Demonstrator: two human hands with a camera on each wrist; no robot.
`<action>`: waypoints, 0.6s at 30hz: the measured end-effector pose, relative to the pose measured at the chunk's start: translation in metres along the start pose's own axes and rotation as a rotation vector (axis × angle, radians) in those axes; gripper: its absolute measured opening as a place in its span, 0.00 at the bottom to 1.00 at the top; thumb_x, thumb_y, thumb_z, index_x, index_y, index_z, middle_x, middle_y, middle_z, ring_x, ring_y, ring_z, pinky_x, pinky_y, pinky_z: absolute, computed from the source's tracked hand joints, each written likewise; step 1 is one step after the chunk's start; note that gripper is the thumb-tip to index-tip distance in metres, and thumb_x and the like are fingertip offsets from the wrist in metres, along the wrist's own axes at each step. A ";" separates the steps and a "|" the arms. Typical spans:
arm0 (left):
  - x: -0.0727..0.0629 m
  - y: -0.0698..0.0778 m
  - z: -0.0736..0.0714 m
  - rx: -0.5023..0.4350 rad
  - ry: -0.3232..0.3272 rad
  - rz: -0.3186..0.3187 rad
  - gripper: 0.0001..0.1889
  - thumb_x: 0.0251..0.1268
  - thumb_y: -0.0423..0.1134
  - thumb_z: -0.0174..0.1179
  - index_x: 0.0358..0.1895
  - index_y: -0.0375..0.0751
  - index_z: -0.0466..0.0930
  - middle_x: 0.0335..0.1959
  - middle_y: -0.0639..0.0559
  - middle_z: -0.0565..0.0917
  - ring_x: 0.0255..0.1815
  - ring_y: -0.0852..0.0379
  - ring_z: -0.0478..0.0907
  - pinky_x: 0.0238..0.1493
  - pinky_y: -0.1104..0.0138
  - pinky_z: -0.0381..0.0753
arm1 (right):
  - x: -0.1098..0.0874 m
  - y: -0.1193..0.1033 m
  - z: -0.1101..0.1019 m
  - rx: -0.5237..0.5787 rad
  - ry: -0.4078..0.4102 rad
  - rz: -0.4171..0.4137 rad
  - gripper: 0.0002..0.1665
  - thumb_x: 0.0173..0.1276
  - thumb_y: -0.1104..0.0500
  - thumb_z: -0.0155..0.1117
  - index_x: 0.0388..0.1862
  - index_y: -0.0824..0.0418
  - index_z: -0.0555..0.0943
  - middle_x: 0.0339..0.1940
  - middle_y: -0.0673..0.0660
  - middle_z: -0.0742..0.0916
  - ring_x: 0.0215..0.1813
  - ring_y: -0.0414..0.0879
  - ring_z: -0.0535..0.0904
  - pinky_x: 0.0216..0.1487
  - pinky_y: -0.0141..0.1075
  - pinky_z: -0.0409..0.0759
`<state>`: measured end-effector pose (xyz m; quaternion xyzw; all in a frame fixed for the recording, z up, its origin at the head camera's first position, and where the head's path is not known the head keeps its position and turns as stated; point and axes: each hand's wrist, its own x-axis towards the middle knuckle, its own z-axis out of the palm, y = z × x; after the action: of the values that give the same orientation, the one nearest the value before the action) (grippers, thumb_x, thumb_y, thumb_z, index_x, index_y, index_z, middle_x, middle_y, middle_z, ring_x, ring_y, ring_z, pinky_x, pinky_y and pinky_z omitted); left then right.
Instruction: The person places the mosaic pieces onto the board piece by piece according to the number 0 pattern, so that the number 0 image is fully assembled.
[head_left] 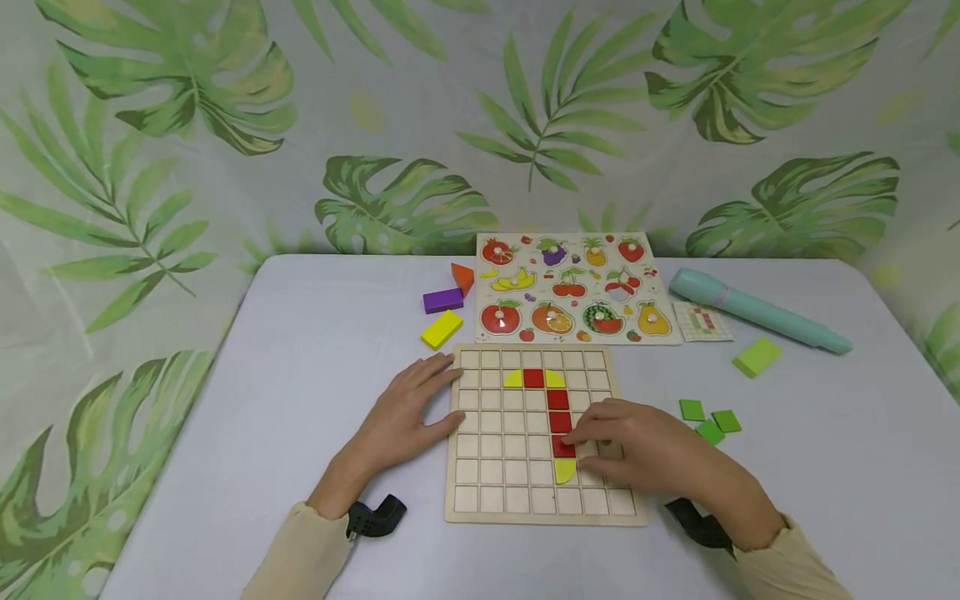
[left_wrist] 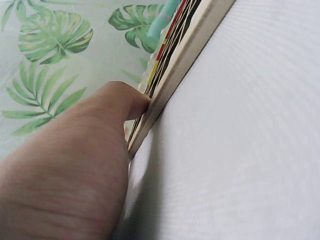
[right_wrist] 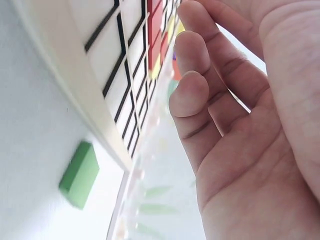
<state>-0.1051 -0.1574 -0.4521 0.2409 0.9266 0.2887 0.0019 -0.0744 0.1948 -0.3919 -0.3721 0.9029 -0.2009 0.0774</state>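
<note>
A square wooden grid board (head_left: 491, 500) lies on the table. In its cells sit several red tiles (head_left: 558, 400) in a column, another red tile (head_left: 533, 378) higher up, and yellow rounded pieces (head_left: 566, 472) at the ends and corner. My left hand (head_left: 405, 417) rests at the board's left edge with fingers spread, thumb touching the rim in the left wrist view. Over the board's right half is my right hand (head_left: 645, 442), its index fingertip on the lowest red tile (head_left: 562, 447). Its other fingers (right_wrist: 192, 95) bend loosely, nothing visible in the palm.
Three green tiles (head_left: 692, 410) and a light green block (head_left: 757, 357) lie to the right. Behind are a fruit puzzle board (head_left: 540, 296), a small pattern card (head_left: 703, 323) and a teal tube-shaped object (head_left: 765, 312). Purple (head_left: 443, 301), yellow (head_left: 442, 329) and orange (head_left: 462, 278) blocks stand back left.
</note>
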 end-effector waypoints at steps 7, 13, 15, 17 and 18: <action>-0.001 0.002 0.000 -0.003 0.006 -0.005 0.33 0.68 0.52 0.67 0.73 0.47 0.74 0.80 0.50 0.67 0.81 0.45 0.61 0.81 0.46 0.59 | -0.009 0.013 -0.010 0.017 0.065 0.025 0.18 0.61 0.54 0.80 0.50 0.45 0.90 0.47 0.38 0.87 0.47 0.36 0.81 0.47 0.36 0.87; -0.001 0.001 0.000 -0.001 -0.002 -0.010 0.32 0.69 0.52 0.66 0.74 0.47 0.73 0.80 0.50 0.66 0.81 0.45 0.60 0.81 0.46 0.59 | -0.018 0.025 -0.020 0.048 0.154 0.028 0.19 0.57 0.59 0.82 0.48 0.49 0.90 0.45 0.41 0.88 0.38 0.34 0.78 0.35 0.30 0.82; -0.001 0.001 0.000 -0.002 -0.009 -0.017 0.32 0.69 0.53 0.65 0.74 0.47 0.73 0.80 0.51 0.66 0.82 0.46 0.59 0.82 0.47 0.57 | -0.021 0.030 -0.022 0.060 0.158 0.050 0.19 0.57 0.60 0.82 0.48 0.49 0.90 0.45 0.41 0.88 0.37 0.34 0.77 0.32 0.28 0.79; -0.001 0.001 0.000 -0.004 -0.015 -0.024 0.32 0.70 0.53 0.65 0.74 0.48 0.73 0.80 0.52 0.65 0.82 0.47 0.59 0.83 0.48 0.57 | -0.023 0.035 -0.024 0.063 0.162 0.067 0.20 0.56 0.61 0.82 0.48 0.49 0.90 0.44 0.42 0.88 0.36 0.34 0.76 0.30 0.27 0.77; -0.001 0.001 -0.001 -0.005 -0.016 -0.024 0.32 0.70 0.53 0.65 0.74 0.48 0.73 0.80 0.52 0.65 0.82 0.47 0.59 0.83 0.49 0.56 | -0.024 0.038 -0.025 0.059 0.163 0.072 0.20 0.56 0.61 0.83 0.48 0.50 0.90 0.44 0.42 0.88 0.36 0.34 0.76 0.29 0.27 0.76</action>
<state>-0.1035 -0.1572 -0.4510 0.2319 0.9288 0.2889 0.0132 -0.0889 0.2436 -0.3855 -0.3195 0.9127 -0.2540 0.0215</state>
